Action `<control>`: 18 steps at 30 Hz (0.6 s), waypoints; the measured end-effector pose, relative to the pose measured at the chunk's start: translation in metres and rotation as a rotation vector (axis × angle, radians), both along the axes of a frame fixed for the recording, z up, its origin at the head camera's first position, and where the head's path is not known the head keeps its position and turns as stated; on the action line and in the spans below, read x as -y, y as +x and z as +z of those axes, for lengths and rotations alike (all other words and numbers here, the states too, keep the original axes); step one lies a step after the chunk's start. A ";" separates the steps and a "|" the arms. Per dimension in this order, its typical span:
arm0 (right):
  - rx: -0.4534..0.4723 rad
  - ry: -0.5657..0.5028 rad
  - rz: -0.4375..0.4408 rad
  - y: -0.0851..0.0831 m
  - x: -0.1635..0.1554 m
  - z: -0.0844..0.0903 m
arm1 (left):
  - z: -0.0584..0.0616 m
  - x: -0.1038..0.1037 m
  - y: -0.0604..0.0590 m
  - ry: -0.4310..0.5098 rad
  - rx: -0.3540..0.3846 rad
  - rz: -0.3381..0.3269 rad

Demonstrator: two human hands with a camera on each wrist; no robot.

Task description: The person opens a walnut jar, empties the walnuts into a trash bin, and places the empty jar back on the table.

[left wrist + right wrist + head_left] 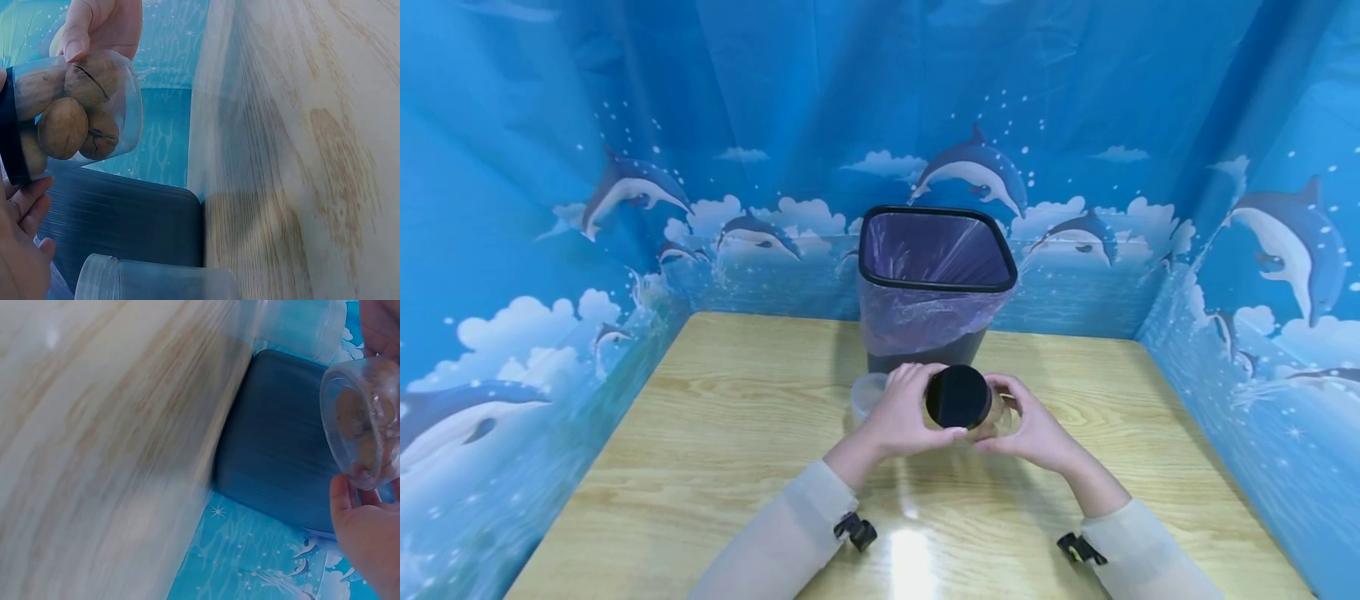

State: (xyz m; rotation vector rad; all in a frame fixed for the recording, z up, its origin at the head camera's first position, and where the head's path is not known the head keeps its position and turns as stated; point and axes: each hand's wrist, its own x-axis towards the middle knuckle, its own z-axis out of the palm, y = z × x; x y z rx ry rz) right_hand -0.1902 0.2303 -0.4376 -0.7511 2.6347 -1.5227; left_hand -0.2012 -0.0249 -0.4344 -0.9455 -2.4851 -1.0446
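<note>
Walnuts (69, 119) fill a clear jar (992, 412) with a black lid (958, 397), held tipped on its side just below the frame's centre, above the wooden table (715, 433). The left hand (904, 412) curls round the lid end; the right hand (1033, 425) cups the base. Behind stands a lined bin (934, 283), with an empty clear container (865, 393) beside it.

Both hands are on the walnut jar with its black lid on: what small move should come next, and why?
Probably a twist of the black lid with the left hand while the right hand steadies the clear jar. The lid is on, the left fingers wrap its rim, the walnuts sit sealed inside, and the lined trash bin stands open just behind.
</note>
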 end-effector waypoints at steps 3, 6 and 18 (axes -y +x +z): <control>0.009 -0.055 0.051 -0.001 0.001 -0.002 | 0.000 0.001 0.000 0.007 -0.010 -0.014; 0.019 -0.106 0.097 -0.002 0.002 -0.002 | 0.000 0.002 0.000 0.018 0.003 -0.026; 0.010 -0.147 0.122 -0.003 0.003 -0.001 | 0.005 0.012 0.002 -0.057 0.065 -0.026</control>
